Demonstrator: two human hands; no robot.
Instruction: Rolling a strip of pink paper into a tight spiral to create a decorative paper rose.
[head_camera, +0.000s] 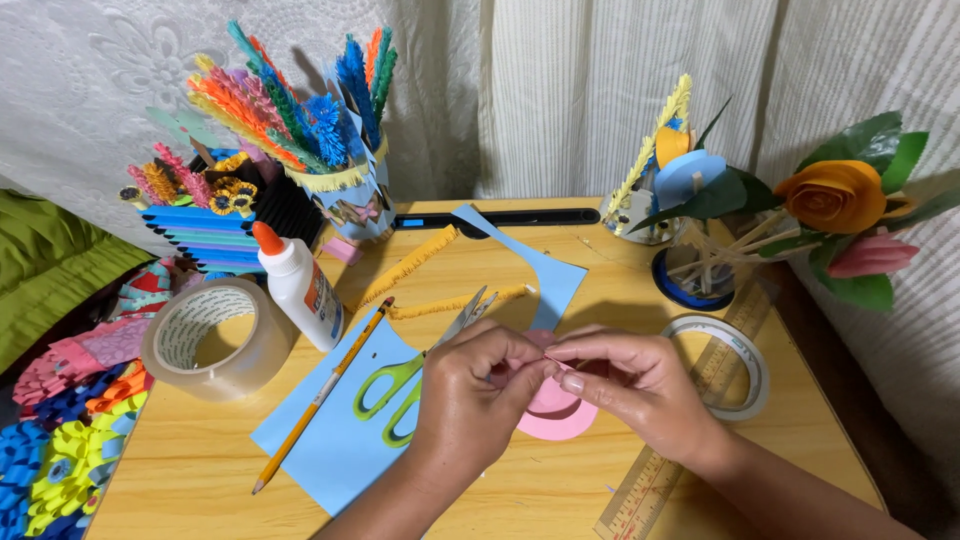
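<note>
My left hand (470, 400) and my right hand (635, 385) meet over the middle of the wooden table (200, 470). Both pinch a pink paper spiral (555, 405), whose round coil hangs just below my fingers. Green-handled scissors (400, 385) lie shut on a light blue paper sheet (340, 440) right beside my left hand. A yellow pencil (320, 395) rests slanted across the same sheet.
A white glue bottle (300, 285) with an orange cap and a big roll of clear tape (210, 340) stand at the left. A smaller tape ring (735, 365) and a ruler (690, 430) lie right. Paper flowers (835, 195) and fringed strips (290, 110) crowd the back.
</note>
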